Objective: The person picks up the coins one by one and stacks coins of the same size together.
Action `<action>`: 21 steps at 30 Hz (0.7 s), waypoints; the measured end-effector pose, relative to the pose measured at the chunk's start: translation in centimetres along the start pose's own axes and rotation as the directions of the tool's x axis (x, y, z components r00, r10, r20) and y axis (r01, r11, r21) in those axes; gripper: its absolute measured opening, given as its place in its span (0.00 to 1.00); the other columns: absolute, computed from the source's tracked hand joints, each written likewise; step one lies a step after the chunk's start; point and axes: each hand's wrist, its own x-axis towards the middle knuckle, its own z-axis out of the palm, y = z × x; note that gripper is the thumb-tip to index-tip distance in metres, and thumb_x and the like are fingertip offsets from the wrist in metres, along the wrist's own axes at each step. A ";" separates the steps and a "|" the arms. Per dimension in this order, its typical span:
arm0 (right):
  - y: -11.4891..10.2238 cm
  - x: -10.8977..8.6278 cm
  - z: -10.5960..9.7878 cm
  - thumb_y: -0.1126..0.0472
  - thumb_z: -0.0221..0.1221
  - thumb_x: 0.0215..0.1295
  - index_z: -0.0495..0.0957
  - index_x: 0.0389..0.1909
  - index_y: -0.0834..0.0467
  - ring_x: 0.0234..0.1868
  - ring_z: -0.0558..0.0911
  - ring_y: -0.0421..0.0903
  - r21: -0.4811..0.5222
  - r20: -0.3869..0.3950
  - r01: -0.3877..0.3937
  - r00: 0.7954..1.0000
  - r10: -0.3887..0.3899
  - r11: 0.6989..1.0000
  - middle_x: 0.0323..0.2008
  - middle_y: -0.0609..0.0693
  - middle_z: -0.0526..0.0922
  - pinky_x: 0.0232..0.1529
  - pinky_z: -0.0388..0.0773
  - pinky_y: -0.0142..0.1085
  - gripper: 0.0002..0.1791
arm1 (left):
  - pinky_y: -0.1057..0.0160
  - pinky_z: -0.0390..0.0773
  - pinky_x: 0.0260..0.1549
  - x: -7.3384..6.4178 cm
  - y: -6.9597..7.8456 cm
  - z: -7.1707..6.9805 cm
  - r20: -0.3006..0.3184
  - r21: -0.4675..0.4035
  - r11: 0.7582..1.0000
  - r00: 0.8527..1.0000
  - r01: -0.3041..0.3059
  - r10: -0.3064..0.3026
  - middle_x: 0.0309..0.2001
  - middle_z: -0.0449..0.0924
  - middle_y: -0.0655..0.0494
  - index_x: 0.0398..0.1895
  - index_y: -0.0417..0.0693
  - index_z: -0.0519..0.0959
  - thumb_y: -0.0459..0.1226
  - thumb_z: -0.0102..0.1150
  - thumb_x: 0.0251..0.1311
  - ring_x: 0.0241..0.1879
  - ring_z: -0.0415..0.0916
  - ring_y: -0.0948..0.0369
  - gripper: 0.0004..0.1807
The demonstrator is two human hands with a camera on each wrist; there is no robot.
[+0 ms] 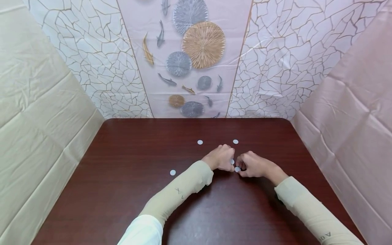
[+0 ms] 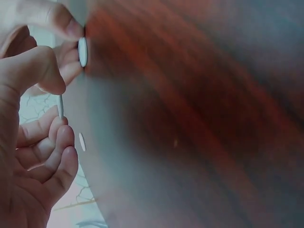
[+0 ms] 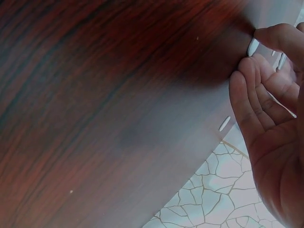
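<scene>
My left hand (image 1: 221, 158) pinches a small flat white disc (image 1: 232, 162) between thumb and fingertips. Close on its right, my right hand (image 1: 256, 165) has another white disc (image 1: 237, 169) between its thumb and fingers, low over the table. In the left wrist view the left hand's disc (image 2: 60, 106) shows edge-on, with the thumb above and fingertips below. The right hand's disc (image 2: 83, 52) appears past it, its face partly turned to the camera. From the right wrist, that same disc (image 3: 253, 46) sits tilted between thumb tip and fingertips.
Three more white discs lie flat on the dark red-brown table (image 1: 122, 204): one far disc (image 1: 200, 142) beyond the left wrist, one (image 1: 235, 141) behind the hands, one (image 1: 173, 172) left of the left forearm. Patterned sheets (image 1: 269, 61) hang around the table's back and sides.
</scene>
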 end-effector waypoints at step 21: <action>0.0 -0.1 0.1 0.64 0.74 0.54 0.85 0.35 0.56 0.31 0.80 0.36 0.002 -0.039 0.036 0.999 -0.036 0.999 0.30 0.43 0.84 0.34 0.80 0.29 0.09 | 0.71 0.71 0.22 -0.1 1.3 2.7 -0.044 -0.008 0.999 0.998 0.042 -0.042 0.25 0.76 0.63 0.25 0.54 0.76 0.48 0.77 0.51 0.24 0.73 0.66 0.17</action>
